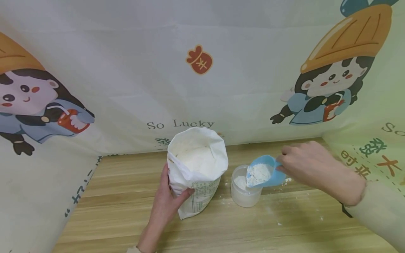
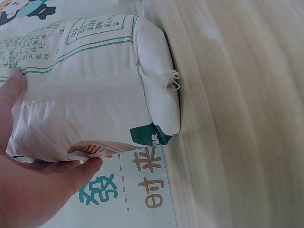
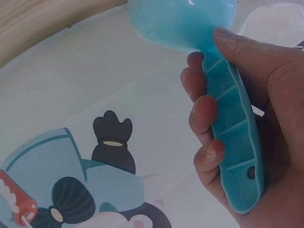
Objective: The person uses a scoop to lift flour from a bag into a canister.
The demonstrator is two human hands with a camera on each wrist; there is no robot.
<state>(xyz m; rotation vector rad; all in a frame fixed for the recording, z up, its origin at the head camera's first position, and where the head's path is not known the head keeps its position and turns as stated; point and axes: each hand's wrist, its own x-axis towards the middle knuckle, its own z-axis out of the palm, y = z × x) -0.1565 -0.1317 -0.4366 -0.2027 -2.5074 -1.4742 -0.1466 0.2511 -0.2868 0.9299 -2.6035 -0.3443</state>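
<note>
A white paper-like bag of flour (image 1: 204, 189) with green print stands open-topped, leaning slightly, full of white powder. My left hand (image 1: 167, 202) grips its lower side, thumb on the front and fingers round the far side; the left wrist view shows the bag's stitched bottom edge (image 2: 164, 78). My right hand (image 1: 305, 165) holds a light blue scoop (image 1: 275, 178), fingers curled round its ribbed handle (image 3: 235, 137). White flour (image 1: 260, 174) heaps in the scoop, whose lip tilts over the rim of a clear round jar (image 1: 245, 200). Some flour lies inside the jar.
Spilled flour (image 1: 288, 180) dots the wood-grain table (image 1: 126, 196) around the jar and to its right. A printed cloth backdrop (image 1: 136, 70) with cartoon figures rises behind the table and along both sides.
</note>
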